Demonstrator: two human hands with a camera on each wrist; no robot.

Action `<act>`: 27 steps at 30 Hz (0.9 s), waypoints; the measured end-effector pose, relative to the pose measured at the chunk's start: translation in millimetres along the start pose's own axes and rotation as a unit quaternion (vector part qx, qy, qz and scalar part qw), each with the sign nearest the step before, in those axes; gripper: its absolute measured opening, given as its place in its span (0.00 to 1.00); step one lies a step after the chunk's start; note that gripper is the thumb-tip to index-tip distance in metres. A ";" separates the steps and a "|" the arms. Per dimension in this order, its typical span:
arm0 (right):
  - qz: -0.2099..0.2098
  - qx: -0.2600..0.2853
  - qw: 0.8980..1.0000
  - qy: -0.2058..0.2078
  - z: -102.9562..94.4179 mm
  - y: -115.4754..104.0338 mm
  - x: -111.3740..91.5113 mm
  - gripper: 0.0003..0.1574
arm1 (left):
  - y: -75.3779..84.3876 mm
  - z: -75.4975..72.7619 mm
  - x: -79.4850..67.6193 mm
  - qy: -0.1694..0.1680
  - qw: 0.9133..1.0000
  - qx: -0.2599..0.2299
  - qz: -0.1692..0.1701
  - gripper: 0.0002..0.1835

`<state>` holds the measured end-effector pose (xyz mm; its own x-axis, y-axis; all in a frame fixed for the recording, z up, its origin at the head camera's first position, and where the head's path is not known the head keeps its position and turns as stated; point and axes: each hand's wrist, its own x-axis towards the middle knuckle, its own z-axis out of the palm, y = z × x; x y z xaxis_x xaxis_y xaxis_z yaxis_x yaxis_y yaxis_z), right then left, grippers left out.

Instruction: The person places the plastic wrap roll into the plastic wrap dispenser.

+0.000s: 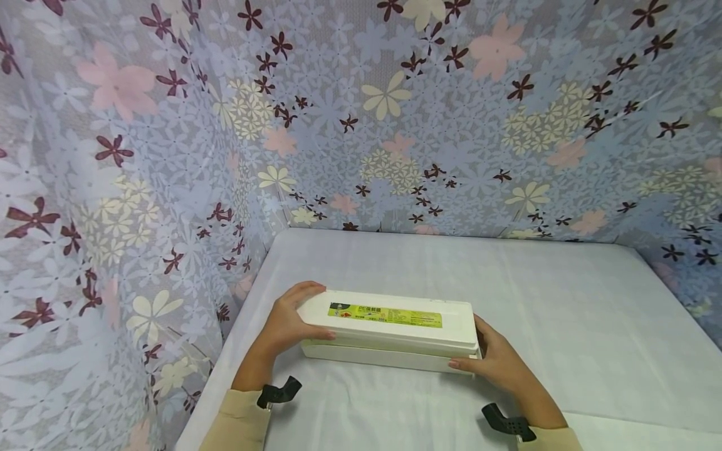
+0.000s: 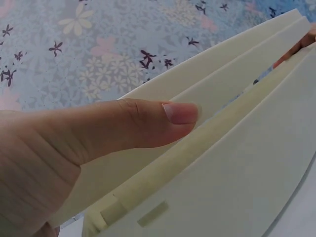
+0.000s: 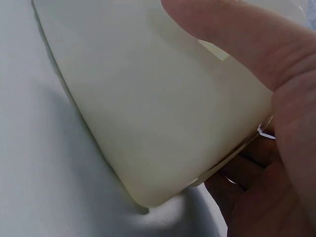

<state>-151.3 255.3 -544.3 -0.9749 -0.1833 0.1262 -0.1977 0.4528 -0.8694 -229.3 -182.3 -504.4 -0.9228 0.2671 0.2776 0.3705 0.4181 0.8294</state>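
A long white plastic cling film box lies across the sheet, its lid [image 1: 458, 321] bearing a green and yellow label [image 1: 386, 315]. My left hand [image 1: 289, 321] grips the lid's left end, thumb along the front side and fingers over the back. At the other end, my right hand [image 1: 489, 356] holds the base [image 1: 375, 357], thumb on its front wall and fingers behind the end. In the left wrist view a long gap parts the raised lid [image 2: 232, 74] from the base [image 2: 237, 168]. The inside of the box is mostly hidden.
A pale sheet [image 1: 564, 326] covers the flat surface under the box. Floral fabric [image 1: 429, 125] hangs behind it and along the left side. Black wrist mounts [image 1: 280, 392] sit at both sleeve cuffs.
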 end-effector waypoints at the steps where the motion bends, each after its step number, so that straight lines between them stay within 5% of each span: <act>1: -0.002 0.003 1.000 0.000 0.0 0.4 0.0 0.73 | 0.2 0.6 -0.5 0.000 1.000 0.001 0.000 0.55; 27: -0.022 0.044 0.999 -0.010 0.1 5.3 1.7 0.71 | 0.9 8.2 -6.9 0.001 1.000 -0.003 -0.001 0.54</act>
<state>-153.9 257.3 -548.7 -0.9629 -0.2193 0.1573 -0.2306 0.3659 -0.9016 -221.8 -176.6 -509.5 -0.9240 0.2640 0.2765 0.3674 0.4133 0.8332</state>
